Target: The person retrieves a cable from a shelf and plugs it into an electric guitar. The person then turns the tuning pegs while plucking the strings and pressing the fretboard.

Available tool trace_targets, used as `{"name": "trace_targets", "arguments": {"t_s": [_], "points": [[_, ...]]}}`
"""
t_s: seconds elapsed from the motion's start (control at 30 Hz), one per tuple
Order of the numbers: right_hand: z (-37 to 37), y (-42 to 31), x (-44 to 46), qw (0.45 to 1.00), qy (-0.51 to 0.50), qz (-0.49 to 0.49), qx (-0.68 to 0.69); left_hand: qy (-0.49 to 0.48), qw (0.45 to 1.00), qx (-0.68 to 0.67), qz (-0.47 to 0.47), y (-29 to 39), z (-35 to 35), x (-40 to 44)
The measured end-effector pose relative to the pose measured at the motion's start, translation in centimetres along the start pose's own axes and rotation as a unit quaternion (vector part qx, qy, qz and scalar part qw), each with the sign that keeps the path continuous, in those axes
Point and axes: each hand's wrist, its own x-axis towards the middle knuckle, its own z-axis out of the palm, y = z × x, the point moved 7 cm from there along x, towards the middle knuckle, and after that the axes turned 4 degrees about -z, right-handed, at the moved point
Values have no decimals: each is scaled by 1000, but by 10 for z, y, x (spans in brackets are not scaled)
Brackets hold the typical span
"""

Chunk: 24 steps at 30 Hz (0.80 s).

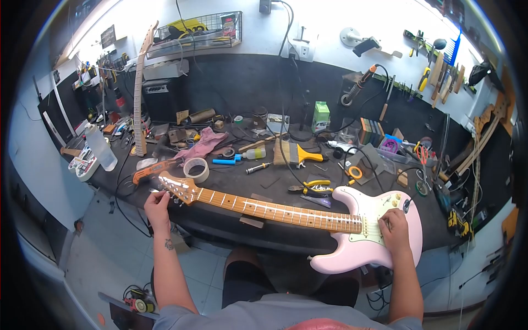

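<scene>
Tuning, maybe: left hand (158, 207) narrow at tan wooden headstock (177, 187), right hand (395, 226) curled over pink double-horned guitar (352, 256), grips unclear; next: careful twist.

"How many pink electric guitars (357, 247)?"
"One, plus two bare hands (158, 208)."
"Flat paintbrushes (297, 155) with yellow handles?"
"Just one."
"Yellow-handled pliers (316, 183) on the bench (242, 184)?"
"One pair. Then one blue comb (453, 50) and one soldering iron (360, 85) on the wall (324, 19)."

Person wore gry short-slv cloth T-shirt (247, 313), slvs (171, 318) ending well behind L hand (158, 207) & R hand (394, 225), w/ blk cloth shorts (246, 283) btwn them. Small dark inked tattoo (169, 244) sat nr L hand, on forearm (169, 267).
</scene>
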Motion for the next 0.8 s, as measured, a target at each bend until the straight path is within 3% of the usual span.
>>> {"name": "trace_targets", "arguments": {"t_s": [0.2,0.3,0.7,0.8], "points": [[-1,0,-3,999,0,20,31,14,1000,-6,-19,-1,-2,1],[-2,0,-3,998,2,22,51,81,994,-58,-47,-3,-7,6],[-4,-2,-4,999,6,24,37,37,990,60,-118,-3,-7,19],[-4,-2,-3,999,10,26,35,11,994,71,-82,-5,-8,20]]}}
